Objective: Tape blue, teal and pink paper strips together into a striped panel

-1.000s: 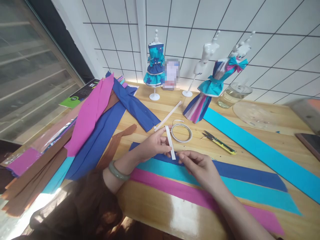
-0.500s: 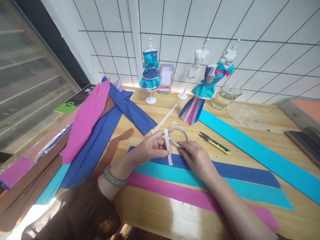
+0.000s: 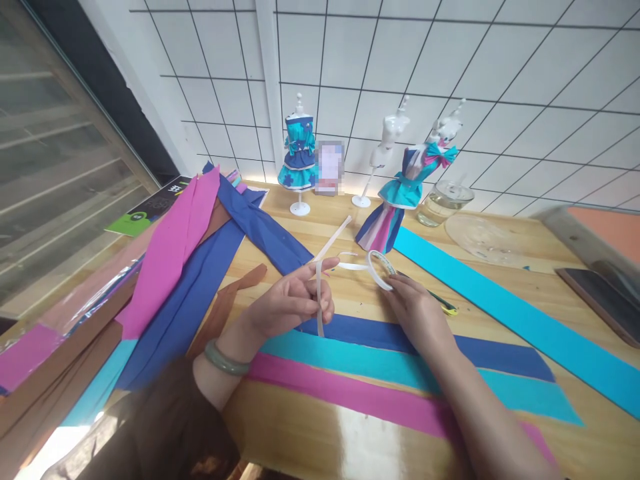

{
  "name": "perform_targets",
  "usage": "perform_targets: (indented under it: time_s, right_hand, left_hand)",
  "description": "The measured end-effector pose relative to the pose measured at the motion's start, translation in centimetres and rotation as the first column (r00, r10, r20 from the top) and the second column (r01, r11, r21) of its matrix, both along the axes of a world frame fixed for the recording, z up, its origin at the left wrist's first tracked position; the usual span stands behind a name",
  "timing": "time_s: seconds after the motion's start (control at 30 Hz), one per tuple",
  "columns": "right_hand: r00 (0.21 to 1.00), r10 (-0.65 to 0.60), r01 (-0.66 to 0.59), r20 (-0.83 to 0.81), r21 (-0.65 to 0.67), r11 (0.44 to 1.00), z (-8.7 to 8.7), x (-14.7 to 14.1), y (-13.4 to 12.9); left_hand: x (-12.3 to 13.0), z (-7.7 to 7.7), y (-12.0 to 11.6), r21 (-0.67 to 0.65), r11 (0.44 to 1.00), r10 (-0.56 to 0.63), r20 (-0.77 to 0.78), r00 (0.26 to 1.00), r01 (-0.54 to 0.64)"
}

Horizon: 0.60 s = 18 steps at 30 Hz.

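My left hand [image 3: 295,300] pinches a narrow white strip of tape [image 3: 321,313], which hangs down from the raised index finger. My right hand [image 3: 417,307] grips the roll of tape [image 3: 383,270] by its near rim and holds it tilted. A length of tape [image 3: 353,267] runs between the roll and my left hand. Below both hands lie a dark blue strip [image 3: 495,357], a turquoise strip [image 3: 345,360] and a magenta strip [image 3: 320,395], side by side. A yellow cutter [image 3: 449,309] is partly hidden behind my right hand.
Folded magenta [image 3: 170,253] and blue fabric [image 3: 265,227] is heaped at left. Two dressed mini mannequins [image 3: 300,157] and a bare one [image 3: 385,143] stand at the back. A glass of liquid [image 3: 445,203] and a long bright blue strip [image 3: 500,307] are at right.
My right hand has moved right and turned the roll up on edge, drawing out tape between the hands. My left hand has shifted slightly left with its end of the tape.
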State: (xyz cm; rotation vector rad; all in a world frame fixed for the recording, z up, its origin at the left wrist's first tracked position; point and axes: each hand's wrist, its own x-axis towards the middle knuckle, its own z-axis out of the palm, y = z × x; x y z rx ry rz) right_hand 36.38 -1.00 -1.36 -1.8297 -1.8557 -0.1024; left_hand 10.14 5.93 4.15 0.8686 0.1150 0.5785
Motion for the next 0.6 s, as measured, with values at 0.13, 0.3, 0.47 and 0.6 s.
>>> perform_targets:
  time_s: [0.13,0.3,0.47,0.6]
  right_hand:
    - [0.984,0.142,-0.137,0.105,-0.057,0.989,1.1,0.3,1.1]
    - [0.943,0.264,-0.244,0.203,-0.117,0.963,3.0,-0.3,4.2]
    - [0.906,0.291,-0.269,0.306,-0.114,0.956,2.5,-1.4,7.6]
    - [0.915,0.293,-0.276,0.276,-0.102,0.956,2.1,-1.4,7.2]
  left_hand:
    - [-0.1,0.0,0.1,0.019,1.000,-0.001,0.006,1.000,0.001]
    - [-0.1,-0.1,0.0,0.113,0.987,-0.115,-0.011,0.993,0.116]
    - [0.2,-0.7,-0.2,0.135,0.974,-0.160,-0.177,0.971,0.185]
    - [0.7,-1.4,-0.2,0.124,0.985,-0.070,-0.361,0.930,0.122]
